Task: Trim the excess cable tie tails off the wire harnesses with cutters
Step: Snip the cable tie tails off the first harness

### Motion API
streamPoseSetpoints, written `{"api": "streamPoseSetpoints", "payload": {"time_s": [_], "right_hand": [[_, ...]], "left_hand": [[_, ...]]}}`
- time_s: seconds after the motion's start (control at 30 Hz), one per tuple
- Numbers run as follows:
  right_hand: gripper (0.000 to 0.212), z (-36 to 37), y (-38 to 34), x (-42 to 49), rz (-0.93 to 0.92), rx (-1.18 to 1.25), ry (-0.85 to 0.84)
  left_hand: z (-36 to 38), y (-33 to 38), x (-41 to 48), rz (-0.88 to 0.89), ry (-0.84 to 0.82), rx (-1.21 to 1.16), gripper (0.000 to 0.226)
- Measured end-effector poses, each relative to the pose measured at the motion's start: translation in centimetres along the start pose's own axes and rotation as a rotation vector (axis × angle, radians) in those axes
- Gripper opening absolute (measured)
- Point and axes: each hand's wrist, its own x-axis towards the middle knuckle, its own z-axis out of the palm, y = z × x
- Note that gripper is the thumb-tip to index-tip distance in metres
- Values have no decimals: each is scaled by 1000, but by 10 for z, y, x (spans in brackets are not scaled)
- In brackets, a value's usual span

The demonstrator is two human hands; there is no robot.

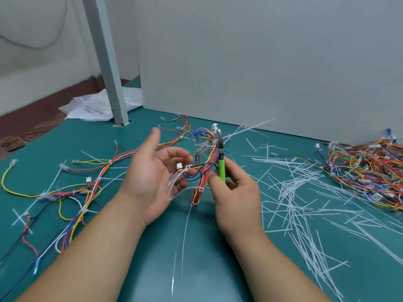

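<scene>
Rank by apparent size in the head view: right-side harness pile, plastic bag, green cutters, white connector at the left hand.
1. Harness pile
2. Plastic bag, though farther off and partly hidden
3. Green cutters
4. White connector

Head-worn wide view, forward and down, close over hands [150,184]

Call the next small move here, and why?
Probably lower the cutters in the right hand to the white tie low on the harness that the left hand holds: its long tail hangs uncut, while the cutter tips sit high among the wires.
</scene>
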Motion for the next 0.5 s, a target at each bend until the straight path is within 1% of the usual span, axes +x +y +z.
{"api": "streamPoseSetpoints", "payload": {"time_s": [0.07,0.13,0.2,0.27,0.33,0.43,0.5], "right_hand": [[15,3,-3,-2,-16,-17,-53],[16,5,-3,-3,-19,-35,-85],[21,5,-1,-3,-15,-40,-85],[23,5,0,-3,-11,-43,-73],[22,5,0,-2,-12,-49,-58],[20,5,2,-1,-21,-73,-37],[20,4,3,-1,-23,-96,-36]], "left_hand": [[4,-4,0,-76,-25,75,58],[9,-9,1,-95,-48,65,54],[9,-10,1,-57,0,29,52],[6,-9,3,4,38,26,37],[5,-10,3,62,1,54,27],[10,-13,-1,117,-21,97,35],[11,-13,-2,129,-16,102,34]]}}
